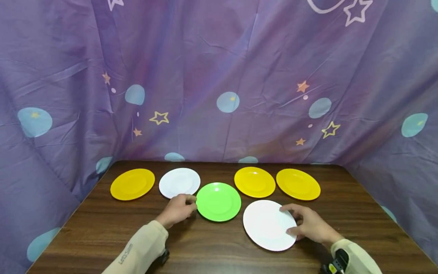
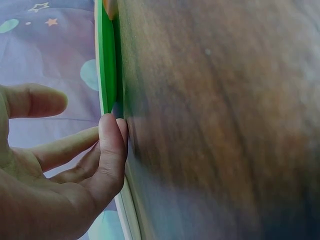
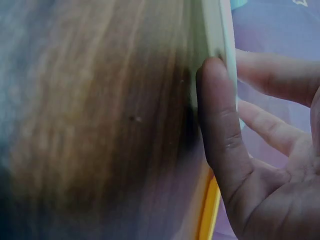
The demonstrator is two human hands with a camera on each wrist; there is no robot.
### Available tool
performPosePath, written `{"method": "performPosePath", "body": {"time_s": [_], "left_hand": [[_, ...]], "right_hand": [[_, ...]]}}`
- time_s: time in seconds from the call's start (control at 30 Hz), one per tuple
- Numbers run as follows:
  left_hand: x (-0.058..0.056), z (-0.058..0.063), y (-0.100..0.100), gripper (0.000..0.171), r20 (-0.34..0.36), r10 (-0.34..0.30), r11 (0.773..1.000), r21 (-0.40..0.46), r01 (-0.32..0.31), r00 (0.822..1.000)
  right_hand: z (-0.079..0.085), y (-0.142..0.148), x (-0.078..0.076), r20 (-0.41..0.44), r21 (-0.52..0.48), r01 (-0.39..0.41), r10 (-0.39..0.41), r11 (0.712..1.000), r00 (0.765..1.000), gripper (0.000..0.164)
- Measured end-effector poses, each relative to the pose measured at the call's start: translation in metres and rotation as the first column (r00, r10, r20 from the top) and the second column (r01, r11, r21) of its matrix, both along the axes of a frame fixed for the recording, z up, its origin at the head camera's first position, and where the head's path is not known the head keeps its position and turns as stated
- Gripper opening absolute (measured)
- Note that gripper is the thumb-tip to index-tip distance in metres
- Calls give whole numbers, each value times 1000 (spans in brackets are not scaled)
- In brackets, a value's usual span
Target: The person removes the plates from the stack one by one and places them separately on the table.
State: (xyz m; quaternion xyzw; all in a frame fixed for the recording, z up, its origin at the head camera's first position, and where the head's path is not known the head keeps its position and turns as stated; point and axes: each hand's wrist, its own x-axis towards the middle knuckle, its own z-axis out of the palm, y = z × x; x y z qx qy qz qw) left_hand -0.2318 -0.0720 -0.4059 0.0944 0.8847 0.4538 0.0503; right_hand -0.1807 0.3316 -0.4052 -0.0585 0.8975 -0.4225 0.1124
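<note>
On the wooden table the green plate [image 1: 218, 202] lies in the middle. My left hand [image 1: 179, 207] is at its left edge, fingertips right at the rim. In the left wrist view one finger [image 2: 37, 101] stands apart from the others, and the green plate [image 2: 106, 60] shows edge-on. My right hand [image 1: 309, 225] grips the right rim of the nearer white plate [image 1: 267, 224], thumb and a finger over the edge. The right wrist view shows the thumb [image 3: 220, 115] against that plate's rim, with the other fingers [image 3: 275, 75] partly behind.
Along the back of the table [image 1: 205, 251] lie a yellow plate [image 1: 132, 184] at left, another white plate [image 1: 179, 182] beside it, and two more yellow plates, one [image 1: 254, 182] right of centre and one [image 1: 298, 184] farther right. A purple patterned cloth [image 1: 205, 76] hangs behind.
</note>
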Motion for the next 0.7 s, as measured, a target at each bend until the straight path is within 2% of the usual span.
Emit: {"method": "performPosePath", "body": {"time_s": [0.13,0.23,0.43,0.7], "left_hand": [[4,0,1,36,2,-12,1000,14,12,1000],[7,1,3,31,-5,-30,1000,3,30,1000],[9,9,-1,24,-54,-17,999,-32,15,998],[7,20,-19,19,-103,12,997,-77,-20,995]], "right_hand": [[2,-3,2,-28,117,80,-77,990,997,69],[2,-3,4,-39,180,110,-104,977,994,69],[3,-6,5,-61,261,120,-108,958,992,69],[5,-11,5,-87,305,118,-95,945,992,67]]}}
